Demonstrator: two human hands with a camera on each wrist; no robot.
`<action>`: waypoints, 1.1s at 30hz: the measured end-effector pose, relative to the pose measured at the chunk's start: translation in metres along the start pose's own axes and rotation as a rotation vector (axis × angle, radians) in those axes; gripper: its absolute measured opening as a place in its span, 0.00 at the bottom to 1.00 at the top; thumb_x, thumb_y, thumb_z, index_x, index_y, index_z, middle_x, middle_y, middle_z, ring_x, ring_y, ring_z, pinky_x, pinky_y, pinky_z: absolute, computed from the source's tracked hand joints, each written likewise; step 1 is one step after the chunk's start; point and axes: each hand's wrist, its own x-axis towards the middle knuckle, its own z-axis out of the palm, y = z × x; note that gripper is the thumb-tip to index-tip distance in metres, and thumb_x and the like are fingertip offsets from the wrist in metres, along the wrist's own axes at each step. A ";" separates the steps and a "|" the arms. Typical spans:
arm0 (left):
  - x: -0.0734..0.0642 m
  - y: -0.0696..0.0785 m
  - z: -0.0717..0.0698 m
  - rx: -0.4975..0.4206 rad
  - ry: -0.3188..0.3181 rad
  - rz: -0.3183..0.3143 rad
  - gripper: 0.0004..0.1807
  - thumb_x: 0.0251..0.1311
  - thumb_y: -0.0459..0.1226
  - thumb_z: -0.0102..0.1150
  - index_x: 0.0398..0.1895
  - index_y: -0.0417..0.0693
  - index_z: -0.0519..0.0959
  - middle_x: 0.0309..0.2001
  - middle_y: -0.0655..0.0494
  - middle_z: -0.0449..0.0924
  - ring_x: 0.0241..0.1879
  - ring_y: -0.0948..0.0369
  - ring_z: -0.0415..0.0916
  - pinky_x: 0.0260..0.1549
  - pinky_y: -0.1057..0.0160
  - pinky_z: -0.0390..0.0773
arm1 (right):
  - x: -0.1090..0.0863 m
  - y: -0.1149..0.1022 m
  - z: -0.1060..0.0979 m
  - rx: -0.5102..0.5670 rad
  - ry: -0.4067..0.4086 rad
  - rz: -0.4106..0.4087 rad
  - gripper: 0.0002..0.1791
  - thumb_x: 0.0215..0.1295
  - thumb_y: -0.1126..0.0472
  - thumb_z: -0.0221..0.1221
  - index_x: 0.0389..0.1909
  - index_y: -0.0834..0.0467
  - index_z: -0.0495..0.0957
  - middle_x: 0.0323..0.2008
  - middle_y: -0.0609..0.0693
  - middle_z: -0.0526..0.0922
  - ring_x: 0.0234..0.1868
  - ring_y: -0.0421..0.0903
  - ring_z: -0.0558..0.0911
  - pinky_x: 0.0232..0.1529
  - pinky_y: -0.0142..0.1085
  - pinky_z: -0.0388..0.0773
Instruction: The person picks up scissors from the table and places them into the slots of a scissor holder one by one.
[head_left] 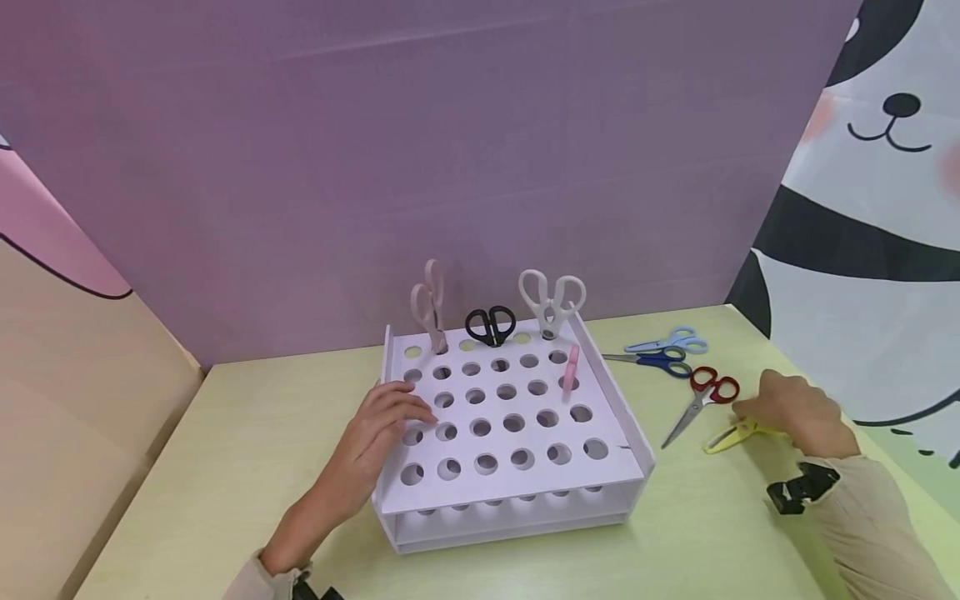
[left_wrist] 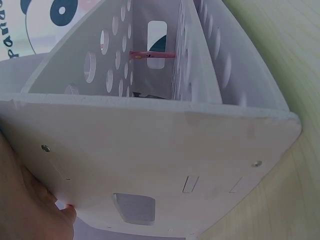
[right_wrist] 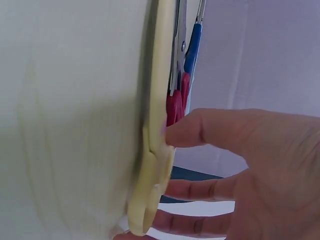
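A white rack [head_left: 465, 492] with rows of round holes stands on the table. My left hand [head_left: 382, 437] rests over its left edge, fingers lying on the holed top; in the left wrist view, this hand [left_wrist: 35, 200] is against the rack's side panel [left_wrist: 150, 150]. At the right, my right hand [head_left: 798, 412] pinches yellow scissors [head_left: 731, 437] by the handle end. The right wrist view has the thumb on the scissors [right_wrist: 159, 100] near the handles, other fingers behind them. Red-handled scissors [head_left: 701, 396] lie just beside, their blades pointing toward me.
Dark blue scissors [head_left: 663, 360] and light blue scissors [head_left: 678, 340] lie farther back. Upright in the rack are pale pink scissors [head_left: 431, 308], black-handled scissors [head_left: 491, 325], white-handled scissors [head_left: 551, 300] and a slim pink item [head_left: 572, 371]. A purple backdrop [head_left: 450, 167] rises behind the table.
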 end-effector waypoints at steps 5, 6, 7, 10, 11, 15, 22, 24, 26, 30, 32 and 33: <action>0.000 -0.001 -0.001 0.002 -0.004 -0.005 0.18 0.69 0.26 0.41 0.44 0.47 0.83 0.50 0.58 0.81 0.65 0.51 0.64 0.69 0.58 0.56 | 0.001 0.001 -0.001 0.028 0.018 -0.017 0.25 0.61 0.45 0.58 0.34 0.66 0.71 0.24 0.56 0.70 0.25 0.53 0.72 0.25 0.44 0.69; 0.000 -0.001 -0.001 0.003 -0.004 -0.007 0.18 0.69 0.26 0.41 0.44 0.47 0.83 0.50 0.57 0.81 0.65 0.51 0.64 0.69 0.59 0.56 | 0.001 0.001 -0.001 0.030 0.026 -0.024 0.24 0.61 0.45 0.58 0.32 0.65 0.72 0.24 0.55 0.70 0.25 0.53 0.72 0.25 0.44 0.68; 0.000 -0.001 -0.001 0.004 -0.003 -0.008 0.18 0.69 0.26 0.41 0.44 0.47 0.83 0.50 0.58 0.81 0.65 0.51 0.64 0.69 0.59 0.56 | 0.002 0.001 -0.001 0.031 0.035 -0.032 0.23 0.61 0.45 0.58 0.31 0.65 0.72 0.23 0.54 0.70 0.25 0.52 0.72 0.24 0.43 0.68; 0.001 -0.001 -0.001 0.007 0.000 -0.003 0.18 0.69 0.26 0.41 0.44 0.47 0.83 0.50 0.58 0.81 0.65 0.51 0.64 0.69 0.59 0.56 | 0.005 0.000 0.000 0.030 0.067 -0.065 0.23 0.61 0.45 0.58 0.28 0.63 0.73 0.22 0.52 0.68 0.25 0.50 0.71 0.23 0.40 0.64; 0.001 -0.001 -0.001 0.007 0.002 0.000 0.18 0.69 0.26 0.41 0.44 0.47 0.83 0.50 0.58 0.81 0.65 0.51 0.65 0.69 0.59 0.56 | 0.006 0.000 0.001 0.031 0.079 -0.080 0.23 0.61 0.45 0.58 0.28 0.64 0.74 0.21 0.51 0.68 0.25 0.49 0.70 0.23 0.39 0.63; 0.001 0.000 -0.001 0.006 0.005 0.006 0.18 0.69 0.26 0.41 0.44 0.47 0.83 0.50 0.58 0.81 0.65 0.51 0.65 0.69 0.59 0.56 | 0.009 -0.003 0.001 0.029 0.120 -0.133 0.25 0.62 0.44 0.59 0.32 0.67 0.77 0.21 0.50 0.66 0.25 0.48 0.69 0.23 0.38 0.59; -0.001 0.001 0.000 -0.007 0.014 -0.008 0.19 0.68 0.25 0.41 0.43 0.48 0.83 0.49 0.59 0.81 0.65 0.51 0.65 0.69 0.60 0.54 | 0.008 -0.009 0.000 0.019 0.212 -0.182 0.25 0.60 0.45 0.63 0.33 0.68 0.78 0.21 0.50 0.68 0.24 0.49 0.69 0.21 0.37 0.60; -0.001 0.001 0.000 -0.007 0.013 -0.008 0.19 0.68 0.25 0.40 0.43 0.48 0.83 0.50 0.58 0.81 0.65 0.51 0.65 0.69 0.59 0.54 | 0.008 -0.010 -0.001 0.017 0.224 -0.184 0.28 0.60 0.46 0.63 0.38 0.72 0.78 0.23 0.53 0.72 0.25 0.50 0.71 0.21 0.38 0.63; -0.001 0.001 0.000 -0.007 0.011 -0.008 0.19 0.68 0.25 0.40 0.43 0.48 0.83 0.50 0.58 0.81 0.65 0.51 0.65 0.69 0.59 0.55 | 0.007 -0.011 -0.002 0.012 0.236 -0.187 0.31 0.60 0.46 0.64 0.42 0.74 0.78 0.26 0.55 0.75 0.26 0.52 0.72 0.20 0.38 0.65; 0.000 0.001 0.000 -0.007 0.009 -0.010 0.19 0.68 0.25 0.40 0.43 0.48 0.83 0.50 0.58 0.81 0.65 0.50 0.65 0.69 0.60 0.56 | 0.006 -0.014 -0.004 0.005 0.265 -0.195 0.31 0.60 0.47 0.64 0.44 0.76 0.77 0.28 0.59 0.78 0.26 0.53 0.73 0.19 0.38 0.67; 0.000 0.001 0.000 -0.007 0.009 -0.009 0.19 0.68 0.25 0.40 0.43 0.48 0.83 0.50 0.58 0.81 0.65 0.50 0.65 0.68 0.60 0.56 | 0.005 -0.015 -0.005 0.005 0.280 -0.198 0.32 0.60 0.48 0.64 0.45 0.76 0.77 0.29 0.61 0.79 0.25 0.53 0.73 0.19 0.38 0.67; 0.000 0.001 0.000 -0.007 0.009 -0.010 0.19 0.68 0.25 0.40 0.43 0.48 0.83 0.50 0.58 0.81 0.65 0.51 0.65 0.68 0.60 0.56 | 0.005 -0.016 -0.006 0.005 0.288 -0.201 0.32 0.60 0.48 0.65 0.45 0.77 0.76 0.29 0.62 0.79 0.25 0.53 0.74 0.19 0.38 0.68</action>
